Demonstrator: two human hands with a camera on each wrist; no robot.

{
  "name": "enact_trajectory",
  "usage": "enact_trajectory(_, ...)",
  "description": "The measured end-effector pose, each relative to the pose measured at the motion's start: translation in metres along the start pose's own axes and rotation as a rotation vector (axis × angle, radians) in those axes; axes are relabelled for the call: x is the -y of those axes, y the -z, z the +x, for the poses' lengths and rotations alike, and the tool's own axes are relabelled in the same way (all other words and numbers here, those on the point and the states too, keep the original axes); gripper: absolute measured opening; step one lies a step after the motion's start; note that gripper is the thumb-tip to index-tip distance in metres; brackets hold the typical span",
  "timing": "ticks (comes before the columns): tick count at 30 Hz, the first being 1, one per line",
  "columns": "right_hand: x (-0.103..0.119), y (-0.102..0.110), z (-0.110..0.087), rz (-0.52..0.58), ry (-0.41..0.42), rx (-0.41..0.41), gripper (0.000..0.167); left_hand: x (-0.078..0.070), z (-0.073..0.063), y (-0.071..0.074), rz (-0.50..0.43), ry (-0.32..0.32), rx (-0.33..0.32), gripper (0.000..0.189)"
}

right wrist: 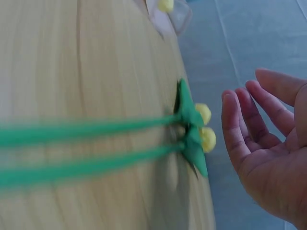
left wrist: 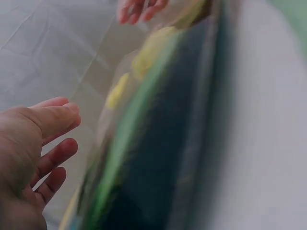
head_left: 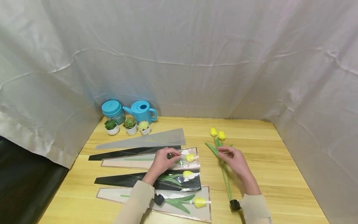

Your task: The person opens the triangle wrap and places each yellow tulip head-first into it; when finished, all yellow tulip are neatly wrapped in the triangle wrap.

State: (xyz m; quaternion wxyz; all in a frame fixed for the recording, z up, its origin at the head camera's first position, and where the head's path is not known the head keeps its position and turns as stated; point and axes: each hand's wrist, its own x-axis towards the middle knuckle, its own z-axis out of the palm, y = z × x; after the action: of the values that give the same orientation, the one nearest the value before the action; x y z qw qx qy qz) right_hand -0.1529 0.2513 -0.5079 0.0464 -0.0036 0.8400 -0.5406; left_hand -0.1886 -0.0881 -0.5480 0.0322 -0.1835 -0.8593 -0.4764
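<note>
My left hand (head_left: 165, 160) hovers over a pale, pink-edged flower sleeve (head_left: 117, 162) that holds a yellow tulip (head_left: 190, 157). In the left wrist view, the fingers (left wrist: 57, 120) of that hand are loosely bent, with nothing between them. On the right, two loose yellow tulips (head_left: 222, 135) with green leaves and long stems lie on the wooden table (head_left: 268, 155). Above their leaves is my right hand (head_left: 236, 160). The right wrist view shows its fingers (right wrist: 235, 124) curved and holding nothing, apart from the tulip heads (right wrist: 207, 139).
Nearer me lie a black sleeve (head_left: 120, 179) and another pale sleeve (head_left: 205, 214), each with a yellow tulip. Behind are a flat black sleeve (head_left: 112, 154) and a translucent grey one (head_left: 156, 138). Small potted succulents (head_left: 130, 126), a blue tin (head_left: 112, 109) and a blue watering can (head_left: 141, 112) stand back left.
</note>
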Motion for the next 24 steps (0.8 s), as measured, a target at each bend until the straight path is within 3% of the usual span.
enact_trajectory(7, -0.014, 0.020, -0.010, 0.001, -0.071, -0.046, 0.046, 0.004, 0.017, 0.021, -0.062, 0.085, -0.041, 0.014)
enact_trajectory(15, -0.028, 0.026, -0.013, -0.074, -0.159, -0.092, 0.044, 0.015, 0.043, 0.034, 0.000, 0.105, -0.025, 0.015)
enact_trajectory(24, -0.034, 0.018, -0.017, 0.066, -0.250, -0.079, 0.037, 0.030, 0.057, 0.038, 0.027, 0.115, -0.017, 0.017)
